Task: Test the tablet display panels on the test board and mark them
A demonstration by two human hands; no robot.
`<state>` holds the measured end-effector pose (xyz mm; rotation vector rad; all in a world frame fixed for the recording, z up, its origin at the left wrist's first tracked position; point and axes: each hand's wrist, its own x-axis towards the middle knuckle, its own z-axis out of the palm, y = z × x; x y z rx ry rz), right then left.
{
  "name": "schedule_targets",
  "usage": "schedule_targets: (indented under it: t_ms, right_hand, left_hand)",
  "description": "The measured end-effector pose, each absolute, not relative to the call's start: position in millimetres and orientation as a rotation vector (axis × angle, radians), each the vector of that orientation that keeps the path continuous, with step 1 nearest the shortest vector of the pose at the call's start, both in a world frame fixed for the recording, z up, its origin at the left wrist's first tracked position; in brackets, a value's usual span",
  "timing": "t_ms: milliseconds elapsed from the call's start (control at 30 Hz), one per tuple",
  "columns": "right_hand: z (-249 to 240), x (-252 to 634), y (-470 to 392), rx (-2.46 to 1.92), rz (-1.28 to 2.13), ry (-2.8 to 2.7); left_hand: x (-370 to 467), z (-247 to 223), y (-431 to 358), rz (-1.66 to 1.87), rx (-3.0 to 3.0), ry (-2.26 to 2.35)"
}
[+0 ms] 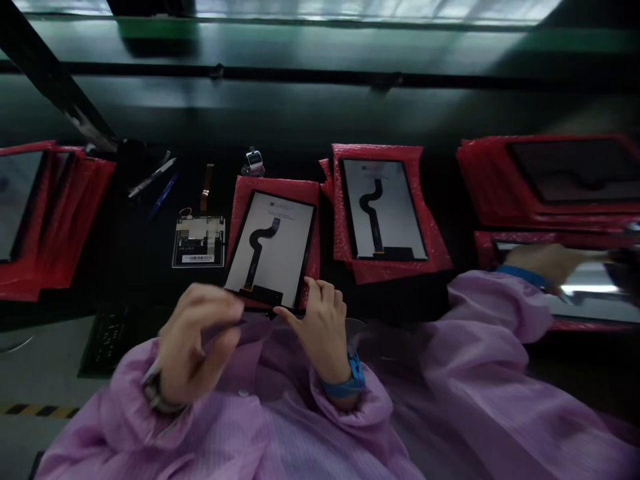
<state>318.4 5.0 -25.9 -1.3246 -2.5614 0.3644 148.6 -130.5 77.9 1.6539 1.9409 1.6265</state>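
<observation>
In front of me a display panel (283,247), white-backed with a black curved flex cable (256,250), lies tilted on a red bubble-wrap bag (245,193). My right hand (323,327) grips its lower right corner, thumb at the bottom edge and fingers along the right side. A small dark piece (271,314) shows by the thumb tip. My left hand (200,343), somewhat blurred, hovers just below the panel's lower left corner. Its thumb stands apart from the curled fingers, and nothing is visible between them.
Another panel (395,207) on red bags lies to the right. Red bag stacks stand far left (85,220) and far right (485,180). A small module (200,243), pens (163,197) and a metal tally counter (254,162) lie behind. A co-worker's hand (540,263) works at right.
</observation>
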Motion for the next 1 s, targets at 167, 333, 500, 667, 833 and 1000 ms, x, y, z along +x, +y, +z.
schedule_targets:
  t_ms: [167,333,500,667,833,1000]
  right_hand:
    - [-24.0,314.8,12.3,-1.355,0.463,-2.562]
    - [-20.5,316.3,26.2,-1.390,0.865,-2.363]
    - [-2.4,316.7,42.0,-1.394,1.184,-2.043]
    - [12.3,306.9,46.8,-1.130,1.636,-1.643]
    - [-1.8,307.6,66.7,-1.124,1.780,-1.488]
    - [-19.8,315.4,75.9,-1.253,1.703,-1.565]
  left_hand:
    - [149.4,-4.6,-115.7,0.635,1.653,2.622]
    - [156.3,-28.1,-127.6,0.742,1.699,2.683]
    - [151.8,-30.6,-121.7,0.944,1.659,2.665]
    - [149.5,-34.8,-120.6,0.947,1.625,2.656]
    - [151.1,-33.3,-119.8,0.962,1.630,2.609]
    - [155.2,-32.0,-120.7,0.860,1.688,2.620]
